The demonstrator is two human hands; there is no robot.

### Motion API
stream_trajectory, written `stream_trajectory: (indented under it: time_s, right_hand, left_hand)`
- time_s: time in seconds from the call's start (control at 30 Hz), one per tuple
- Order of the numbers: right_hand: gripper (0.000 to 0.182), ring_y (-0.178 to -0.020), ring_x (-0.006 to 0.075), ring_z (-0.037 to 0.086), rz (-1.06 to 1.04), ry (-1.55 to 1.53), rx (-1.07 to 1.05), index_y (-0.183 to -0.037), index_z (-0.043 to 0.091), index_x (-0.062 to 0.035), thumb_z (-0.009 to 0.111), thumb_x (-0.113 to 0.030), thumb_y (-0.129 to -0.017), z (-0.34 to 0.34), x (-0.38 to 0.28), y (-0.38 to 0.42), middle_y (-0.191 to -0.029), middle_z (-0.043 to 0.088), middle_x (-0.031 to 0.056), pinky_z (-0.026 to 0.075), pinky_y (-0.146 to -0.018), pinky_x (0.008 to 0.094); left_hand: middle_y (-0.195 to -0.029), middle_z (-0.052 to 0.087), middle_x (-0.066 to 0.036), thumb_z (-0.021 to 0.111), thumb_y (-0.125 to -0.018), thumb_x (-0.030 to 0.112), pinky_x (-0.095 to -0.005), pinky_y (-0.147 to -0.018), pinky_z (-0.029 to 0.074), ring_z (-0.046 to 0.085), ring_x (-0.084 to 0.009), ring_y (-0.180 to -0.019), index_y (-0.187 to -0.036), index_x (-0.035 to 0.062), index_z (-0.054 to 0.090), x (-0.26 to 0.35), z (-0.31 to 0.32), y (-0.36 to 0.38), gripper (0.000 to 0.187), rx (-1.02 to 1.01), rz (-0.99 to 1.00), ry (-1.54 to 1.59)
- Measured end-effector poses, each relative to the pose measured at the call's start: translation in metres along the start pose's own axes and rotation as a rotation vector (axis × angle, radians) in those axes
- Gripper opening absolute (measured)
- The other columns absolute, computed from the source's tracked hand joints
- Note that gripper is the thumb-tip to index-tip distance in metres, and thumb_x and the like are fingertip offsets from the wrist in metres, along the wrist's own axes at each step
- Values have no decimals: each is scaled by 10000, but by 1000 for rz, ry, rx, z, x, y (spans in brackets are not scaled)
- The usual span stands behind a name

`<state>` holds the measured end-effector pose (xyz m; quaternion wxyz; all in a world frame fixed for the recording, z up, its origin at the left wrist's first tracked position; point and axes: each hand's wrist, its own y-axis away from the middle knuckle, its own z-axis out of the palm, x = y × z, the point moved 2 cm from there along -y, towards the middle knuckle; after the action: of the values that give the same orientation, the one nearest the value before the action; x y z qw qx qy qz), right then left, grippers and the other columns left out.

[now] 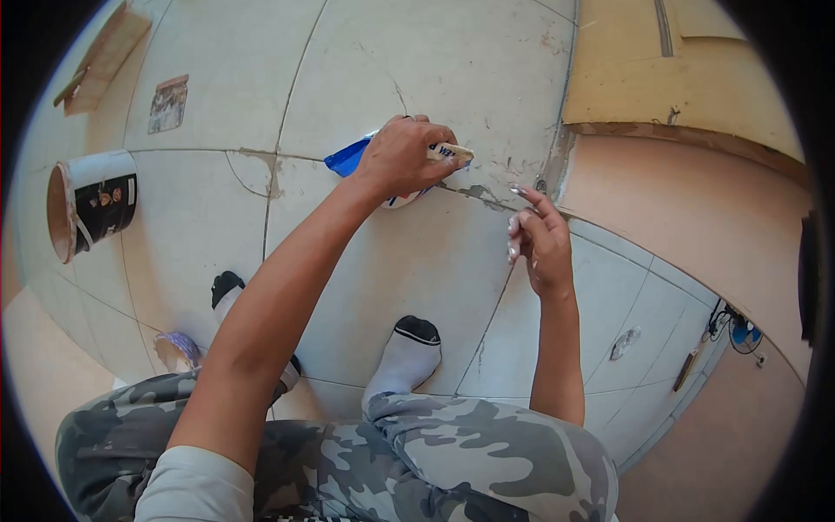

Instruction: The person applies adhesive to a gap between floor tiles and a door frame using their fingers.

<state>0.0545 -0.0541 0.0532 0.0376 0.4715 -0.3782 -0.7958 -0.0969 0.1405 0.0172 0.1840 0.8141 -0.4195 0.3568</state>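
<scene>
The left hand [404, 155] pinches what looks like a blue-and-white packet [346, 159], best held steady; the right hand [548, 252] spreads whitened fingers loosely.

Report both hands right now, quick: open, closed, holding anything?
Left hand: closed, gripping a blue-and-white packet.
Right hand: partly open, fingers loosely bent, nothing visible held.

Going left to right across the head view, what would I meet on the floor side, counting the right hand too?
Tipped bucket, small purple container, blue packet, right hand, brown stick, blue item with dark cables.
</scene>
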Motion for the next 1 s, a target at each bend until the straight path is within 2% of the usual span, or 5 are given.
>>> stream_trajectory:
  time_s: [0.1, 0.13, 0.2, 0.43, 1.0]
  right_hand:
    - [563, -455, 222, 568, -366, 1166, 252, -1429, 452, -20, 541, -92, -877, -4, -15, 15, -568, 582, 127, 503, -496, 400]
    - [563, -455, 222, 568, -359, 1176, 249, -1429, 452, -20, 541, -92, -877, -8, -12, 16, -568, 582, 127, 503, -496, 400]
    - [594, -485, 295, 623, -368, 1883, 384, -1434, 435, -1, 534, -82, -854, -7, -11, 18, -592, 606, 188, 510, -501, 448]
    - [605, -561, 305, 675, -140, 2155, 390, -1441, 409, 46, 525, -65, -858, -17, -10, 7, -645, 666, 168, 552, -530, 433]
    - [631, -598, 253, 692, -151, 2386, 227, -1470, 395, 29, 545, -39, -861, -17, -13, 16, -694, 694, 127, 561, -518, 392]
  left_hand:
    - [-773, 691, -123, 732, -838, 387, -377, -834, 483, 653, -276, -830, -943, 82, 748, 2, -2, 2, 322, -17, -44, 17]
    - [-773, 691, -123, 732, -838, 387, -377, -834, 483, 653, -276, -830, -943, 82, 748, 1, -2, 3, 322, -16, -49, 27]
    - [-779, 690, -128, 735, -836, 392, -381, -842, 482, 655, -274, -831, -961, 82, 747, 0, -1, 3, 334, -31, -40, 22]
    - [-795, 676, -116, 728, -851, 382, -396, -770, 489, 635, -276, -786, -971, 57, 729, -5, 4, 5, 347, 35, 34, 22]
    - [-847, 695, -137, 719, -855, 389, -396, -770, 503, 651, -290, -823, -998, 33, 728, -4, 2, 6, 384, 14, 33, 8]
